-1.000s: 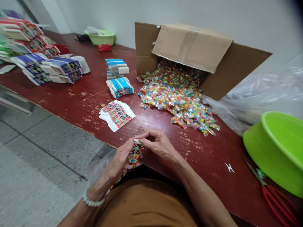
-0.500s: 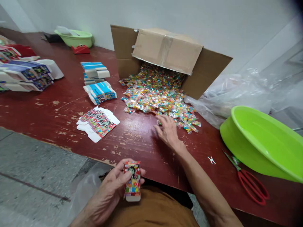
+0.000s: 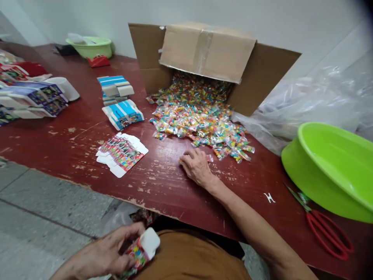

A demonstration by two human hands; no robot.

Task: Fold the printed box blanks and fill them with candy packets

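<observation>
My left hand (image 3: 106, 249) is closed around a small printed candy box (image 3: 138, 253) low in front of my body. The box is tilted, with its white end flap facing up and right. My right hand (image 3: 196, 167) rests on the table just in front of the heap of wrapped candy packets (image 3: 198, 120). Its fingers curl down over a candy packet, of which only bits of clear wrapper show past the fingers. Left of that hand lies a fanned stack of flat printed cartons (image 3: 124, 152).
A cardboard box (image 3: 208, 52) on its side spills the packets. Blue-and-white cartons (image 3: 124, 112) and purple cartons (image 3: 37, 95) lie leftward. On the right are a green basin (image 3: 320, 171), red-handled scissors (image 3: 329, 235) and clear plastic sheeting (image 3: 309, 101). A pale green basin (image 3: 93, 48) stands behind.
My right hand has drawn slightly left and toward me from the heap, its fingers now curled. My left hand has lowered leftward and turned the box so its white flap points up.
</observation>
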